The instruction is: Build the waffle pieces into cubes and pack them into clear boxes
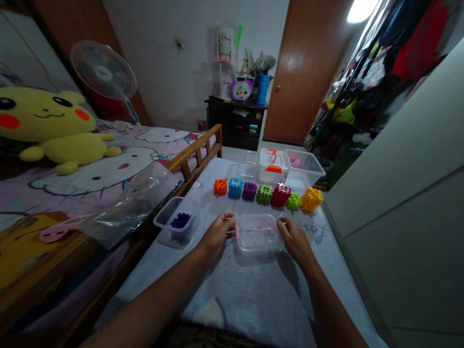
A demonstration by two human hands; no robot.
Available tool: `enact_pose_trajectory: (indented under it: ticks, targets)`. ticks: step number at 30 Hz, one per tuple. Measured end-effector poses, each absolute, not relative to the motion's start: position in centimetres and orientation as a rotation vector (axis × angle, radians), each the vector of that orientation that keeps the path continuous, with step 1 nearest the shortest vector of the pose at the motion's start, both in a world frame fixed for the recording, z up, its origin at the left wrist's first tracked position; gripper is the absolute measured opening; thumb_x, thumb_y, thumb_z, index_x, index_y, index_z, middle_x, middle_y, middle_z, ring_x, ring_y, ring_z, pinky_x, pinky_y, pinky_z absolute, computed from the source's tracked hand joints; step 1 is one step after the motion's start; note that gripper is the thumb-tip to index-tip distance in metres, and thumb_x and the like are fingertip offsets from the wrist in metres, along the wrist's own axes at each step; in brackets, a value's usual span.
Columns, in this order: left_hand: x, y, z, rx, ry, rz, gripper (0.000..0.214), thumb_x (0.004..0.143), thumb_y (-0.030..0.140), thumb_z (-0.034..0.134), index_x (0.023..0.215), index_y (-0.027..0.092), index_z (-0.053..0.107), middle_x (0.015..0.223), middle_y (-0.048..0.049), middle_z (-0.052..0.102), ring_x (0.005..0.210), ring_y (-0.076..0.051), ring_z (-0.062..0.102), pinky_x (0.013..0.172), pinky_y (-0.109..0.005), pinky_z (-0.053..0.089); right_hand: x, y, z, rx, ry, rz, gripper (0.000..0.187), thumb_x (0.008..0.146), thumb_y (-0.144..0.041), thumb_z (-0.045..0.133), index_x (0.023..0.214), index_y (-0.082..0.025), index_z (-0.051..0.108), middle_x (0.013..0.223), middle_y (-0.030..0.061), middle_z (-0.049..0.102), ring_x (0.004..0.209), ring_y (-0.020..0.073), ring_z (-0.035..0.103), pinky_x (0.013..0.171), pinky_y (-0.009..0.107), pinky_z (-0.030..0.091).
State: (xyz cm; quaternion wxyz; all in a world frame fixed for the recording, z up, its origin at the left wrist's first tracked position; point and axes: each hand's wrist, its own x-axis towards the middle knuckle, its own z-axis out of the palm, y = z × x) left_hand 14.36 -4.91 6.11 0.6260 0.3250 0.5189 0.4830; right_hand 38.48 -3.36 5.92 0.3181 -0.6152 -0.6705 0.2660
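A clear plastic box (258, 237) with a pink clip on its left edge sits in front of me on the pale cloth. My left hand (219, 232) has its curled fingers at the clip side, and my right hand (293, 237) grips the opposite edge. Beyond the box stands a row of coloured interlocking-block cubes: orange (220, 186), blue (235, 187), purple (249, 191), green (264, 194), dark red (281, 195) and yellow (312, 199), with a smaller green piece (293, 201). To the left, an uncovered clear tub (165, 223) contains dark purple pieces (180, 220).
Behind the cubes are a white box with orange latches (272, 166) and a clear bin (308, 166). A wooden bed rail (194, 157) and a plastic bag (134, 203) border the left. A white cabinet (395, 212) closes off the right.
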Motion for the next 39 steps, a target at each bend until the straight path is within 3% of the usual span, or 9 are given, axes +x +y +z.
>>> enact_pose_trajectory:
  ticks: [3,6,11,20,35,39]
  targets:
    - [15.0,-6.9,5.1,0.877,1.276,1.113,0.031,0.084,0.045,0.063,0.104,0.021,0.054,0.074,0.0030,0.055,0.062,-0.012,0.052,0.058,-0.022,0.040,37.9,-3.5,5.4,-1.565,-1.723,0.783,0.044,0.092,-0.053,0.040,0.105,-0.018,0.063,0.067,0.0010,0.064,0.062,0.0198,0.061,0.060,0.029,0.043]
    - [15.7,-7.9,4.8,0.996,1.318,1.109,0.030,0.088,0.049,0.057,0.105,0.024,0.051,0.069,0.0049,0.052,0.057,-0.013,0.047,0.056,-0.023,0.035,37.7,-3.6,5.2,-1.492,-1.698,0.849,0.043,0.093,-0.051,0.040,0.106,-0.018,0.064,0.085,0.0052,0.071,0.077,0.0207,0.065,0.069,0.029,0.048]
    - [16.0,-7.7,5.2,1.267,1.507,1.085,0.020,0.094,0.044,0.048,0.096,0.025,0.052,0.071,0.0022,0.055,0.067,-0.018,0.055,0.064,-0.027,0.036,37.6,-3.6,4.7,-1.413,-1.692,0.874,0.042,0.096,-0.047,0.036,0.108,-0.018,0.065,0.104,0.0083,0.071,0.093,0.0214,0.066,0.082,0.031,0.050]
    - [16.2,-7.1,6.2,1.703,1.877,0.652,0.026,0.101,0.027,0.025,0.114,0.019,0.047,0.094,-0.0098,0.069,0.091,-0.026,0.068,0.077,-0.032,0.041,37.7,-3.2,2.7,-1.375,-1.599,0.808,0.045,0.093,-0.049,0.041,0.118,-0.019,0.066,0.119,0.0114,0.070,0.113,0.0270,0.063,0.100,0.040,0.047]
    - [16.0,-6.4,6.2,1.748,1.867,0.676,0.025,0.101,0.026,0.026,0.110,0.020,0.048,0.089,-0.0076,0.068,0.086,-0.024,0.068,0.074,-0.031,0.041,37.6,-3.6,2.1,-1.360,-1.563,0.758,0.047,0.095,-0.050,0.041,0.119,-0.019,0.067,0.119,0.0115,0.071,0.114,0.0267,0.063,0.101,0.041,0.047]
    - [15.8,-6.3,6.2,1.690,1.839,0.734,0.024,0.100,0.036,0.029,0.104,0.022,0.049,0.077,-0.0027,0.063,0.078,-0.023,0.065,0.071,-0.030,0.039,37.4,-3.9,2.8,-1.385,-1.565,0.800,0.049,0.096,-0.051,0.041,0.123,-0.019,0.066,0.122,0.0109,0.070,0.117,0.0266,0.061,0.103,0.041,0.046]
